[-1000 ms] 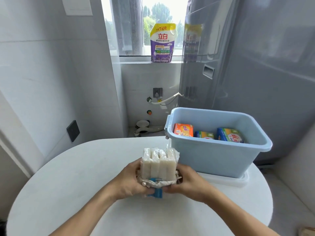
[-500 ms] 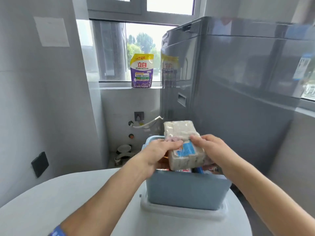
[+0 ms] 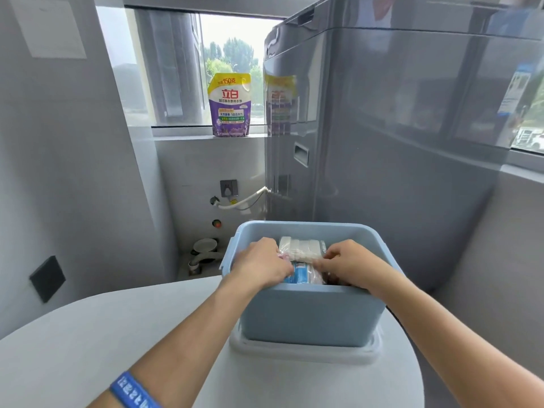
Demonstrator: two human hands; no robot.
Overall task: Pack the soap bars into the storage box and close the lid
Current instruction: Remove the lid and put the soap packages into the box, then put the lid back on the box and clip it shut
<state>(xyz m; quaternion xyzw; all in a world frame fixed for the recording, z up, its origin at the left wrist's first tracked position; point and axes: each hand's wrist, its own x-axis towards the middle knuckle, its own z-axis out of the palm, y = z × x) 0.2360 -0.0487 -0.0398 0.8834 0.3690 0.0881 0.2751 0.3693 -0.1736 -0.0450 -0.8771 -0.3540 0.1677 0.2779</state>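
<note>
Head view: I see both hands inside the pale blue plastic storage box point(image 3: 309, 313).
Left hand point(image 3: 262, 265): curled shut on the left end of the clear-wrapped pack of white soap bars point(image 3: 301, 249).
Right hand point(image 3: 350, 265): curled shut on its right end.
Pack position: low in the box, below the rim.
Handling, my guess: dense, stiff bars, slick crinkly wrap; grip both ends.
Lid: the white plastic lid point(image 3: 303, 353) lies under the box on the round white table point(image 3: 88, 334).

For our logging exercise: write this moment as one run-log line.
stage: packing | left hand + right hand: on soap pack inside storage box | lid: under box, not on
</note>
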